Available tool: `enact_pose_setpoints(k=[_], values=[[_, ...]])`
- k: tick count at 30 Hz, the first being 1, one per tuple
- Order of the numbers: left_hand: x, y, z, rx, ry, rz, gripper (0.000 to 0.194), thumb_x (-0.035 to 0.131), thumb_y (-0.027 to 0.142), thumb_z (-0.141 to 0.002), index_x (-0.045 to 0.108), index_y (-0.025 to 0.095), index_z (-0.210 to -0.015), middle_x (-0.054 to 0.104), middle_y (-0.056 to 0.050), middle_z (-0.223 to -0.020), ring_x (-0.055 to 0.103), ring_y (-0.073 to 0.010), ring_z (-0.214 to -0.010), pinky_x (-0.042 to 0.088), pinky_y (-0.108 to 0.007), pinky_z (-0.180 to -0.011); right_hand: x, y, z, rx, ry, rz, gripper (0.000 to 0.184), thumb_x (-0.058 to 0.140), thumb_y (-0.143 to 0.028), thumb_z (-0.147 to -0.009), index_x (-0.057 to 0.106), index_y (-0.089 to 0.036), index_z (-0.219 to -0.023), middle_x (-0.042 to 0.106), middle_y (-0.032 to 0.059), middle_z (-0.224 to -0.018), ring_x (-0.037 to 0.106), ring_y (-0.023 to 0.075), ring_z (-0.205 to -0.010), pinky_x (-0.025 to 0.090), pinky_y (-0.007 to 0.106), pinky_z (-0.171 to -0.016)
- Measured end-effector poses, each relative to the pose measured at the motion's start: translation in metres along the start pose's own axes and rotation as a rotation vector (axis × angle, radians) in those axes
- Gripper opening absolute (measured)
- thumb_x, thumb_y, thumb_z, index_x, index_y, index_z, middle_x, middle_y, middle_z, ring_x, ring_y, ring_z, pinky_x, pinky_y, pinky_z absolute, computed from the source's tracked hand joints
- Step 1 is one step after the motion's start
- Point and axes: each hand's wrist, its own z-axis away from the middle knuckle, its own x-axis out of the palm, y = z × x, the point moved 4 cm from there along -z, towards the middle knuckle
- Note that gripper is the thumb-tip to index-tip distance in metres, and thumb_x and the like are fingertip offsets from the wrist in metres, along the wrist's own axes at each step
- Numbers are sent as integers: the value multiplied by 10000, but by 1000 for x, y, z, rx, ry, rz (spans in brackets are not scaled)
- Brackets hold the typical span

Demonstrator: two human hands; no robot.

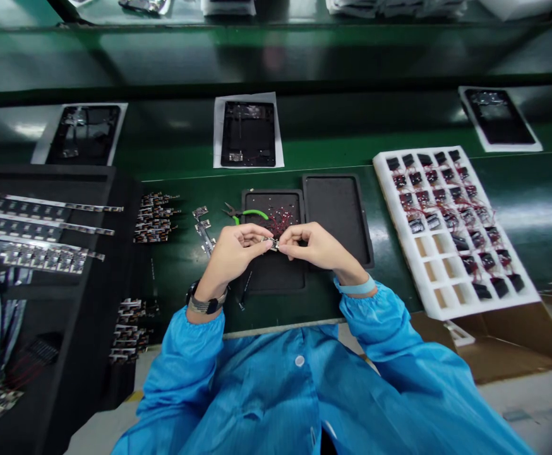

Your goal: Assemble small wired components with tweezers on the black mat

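Observation:
My left hand and my right hand meet above a black tray, both pinched on one small electronic part with red wires. More red-wired parts lie on the tray just beyond my fingers. Green-handled cutters rest at the tray's far left corner. A watch sits on my left wrist, a blue band on my right.
A white foam grid tray of wired black parts stands at the right on a cardboard box. Strips of small boards lie on black trays at left. Black device shells on white sheets ride the green belt behind. A second black tray adjoins.

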Motion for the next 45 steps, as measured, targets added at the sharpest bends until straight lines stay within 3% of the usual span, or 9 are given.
enact_pose_setpoints(k=[22, 35, 45], values=[[3, -1, -1, 4, 56, -84, 247, 846, 305, -732, 799, 124, -893, 723, -41, -715, 657, -143, -667, 512, -255, -665, 4, 7, 2, 67, 71, -3, 273, 750, -422, -883, 731, -149, -874, 684, 18, -649, 609, 142, -611, 466, 270, -623], [5, 0, -2, -57, -62, 23, 250, 889, 276, -685, 794, 122, -857, 739, -45, -686, 660, -133, -620, 530, -250, -643, 1, 6, 5, 51, -7, -55, 281, 776, -433, -877, 764, -153, -900, 701, 24, -678, 620, 148, -625, 486, 284, -635], [8, -3, -2, -59, -54, 30, 249, 886, 285, -694, 791, 125, -861, 717, -37, -660, 652, -138, -613, 535, -266, -649, -1, 4, 6, 35, -9, -16, 245, 766, -397, -882, 772, -152, -890, 711, 26, -675, 631, 151, -632, 488, 289, -651]])
